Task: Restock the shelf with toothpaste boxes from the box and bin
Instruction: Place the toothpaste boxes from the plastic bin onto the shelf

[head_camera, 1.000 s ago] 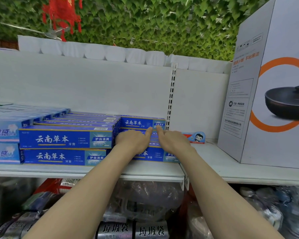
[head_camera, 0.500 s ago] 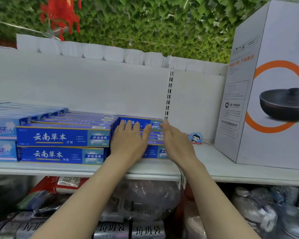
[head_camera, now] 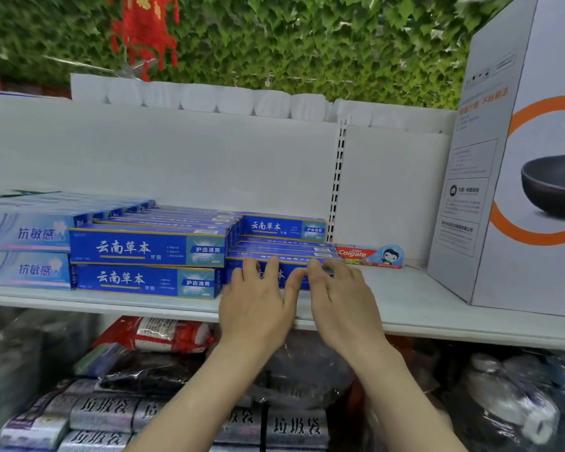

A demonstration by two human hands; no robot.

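Note:
Dark blue toothpaste boxes (head_camera: 147, 246) lie stacked on the white shelf (head_camera: 415, 308), with a lower row of the same boxes (head_camera: 284, 247) to their right. My left hand (head_camera: 258, 301) lies flat with straight fingers against the front box of that lower row. Beside it, my right hand (head_camera: 343, 295) touches the same box's right end with its fingertips. One more blue box (head_camera: 282, 226) sits higher at the back. A small red Colgate box (head_camera: 367, 255) lies to the right. Neither the source box nor the bin is in view.
Pale blue toothpaste boxes (head_camera: 23, 233) fill the shelf's left end. A large white cookware carton (head_camera: 516, 177) stands on the right. A slotted upright (head_camera: 338, 177) divides the back panel. Bagged goods and rolls of bin bags (head_camera: 118, 412) fill the space below.
Both hands have drawn back from the back of the low stack to its front box near the shelf edge. The Colgate box, earlier partly hidden, now shows fully.

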